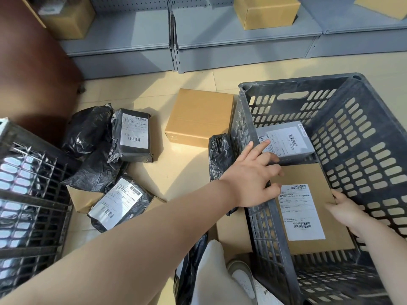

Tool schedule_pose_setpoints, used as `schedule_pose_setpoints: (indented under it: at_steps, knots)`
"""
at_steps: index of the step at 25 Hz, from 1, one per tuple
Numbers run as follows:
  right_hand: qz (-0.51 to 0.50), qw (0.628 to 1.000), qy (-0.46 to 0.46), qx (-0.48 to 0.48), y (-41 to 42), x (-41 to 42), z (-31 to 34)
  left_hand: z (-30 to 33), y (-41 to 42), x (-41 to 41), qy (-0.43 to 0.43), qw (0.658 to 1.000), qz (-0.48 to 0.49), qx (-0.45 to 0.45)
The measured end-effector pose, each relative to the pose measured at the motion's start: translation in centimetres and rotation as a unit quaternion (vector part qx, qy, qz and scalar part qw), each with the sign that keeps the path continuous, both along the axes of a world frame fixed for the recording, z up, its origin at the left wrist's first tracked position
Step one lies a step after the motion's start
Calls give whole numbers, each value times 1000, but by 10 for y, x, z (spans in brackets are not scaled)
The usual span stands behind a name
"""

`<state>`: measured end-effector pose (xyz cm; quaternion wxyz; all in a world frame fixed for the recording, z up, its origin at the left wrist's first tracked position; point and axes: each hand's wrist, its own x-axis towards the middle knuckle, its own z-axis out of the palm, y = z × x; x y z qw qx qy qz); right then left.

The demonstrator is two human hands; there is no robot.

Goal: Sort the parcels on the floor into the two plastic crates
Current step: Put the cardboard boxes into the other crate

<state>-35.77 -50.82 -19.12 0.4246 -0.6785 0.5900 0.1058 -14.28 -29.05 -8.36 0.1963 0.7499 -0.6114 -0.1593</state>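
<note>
- My left hand (253, 175) and right hand (345, 213) grip the flat cardboard parcel (312, 214) by its edges, inside the right crate (363, 137).
- Grey parcel (288, 142) lies at its 12 o'clock.
- Black bagged parcels (105, 155) sit on the floor (180, 172) at 9 o'clock, beside the left crate (28, 194).

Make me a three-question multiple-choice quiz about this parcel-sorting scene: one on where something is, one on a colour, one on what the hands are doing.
1. Where is the grey parcel?
A. in the right crate
B. on a shelf
C. on the floor

2. What colour are the soft bagged parcels on the floor?
A. white
B. black
C. blue

3. The flat cardboard parcel is:
A. lying untouched
B. held by both hands
C. torn open

Answers: 1 A, it lies inside the crate walls. 2 B, black plastic wrap. 3 B, the left hand and the right hand grip its edges.
</note>
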Motion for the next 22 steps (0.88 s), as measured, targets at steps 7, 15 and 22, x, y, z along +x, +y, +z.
schedule_pose_setpoints:
  at_steps: [7,15,22]
  knots:
    - [-114,973,166,112,10,-26,4,3,0,1,-58,998,-12,38]
    - [-227,963,45,139,9,-22,4,3,-1,2,-57,997,-15,48]
    - [-229,962,40,145,9,-15,6,0,-1,2,-59,997,-18,44]
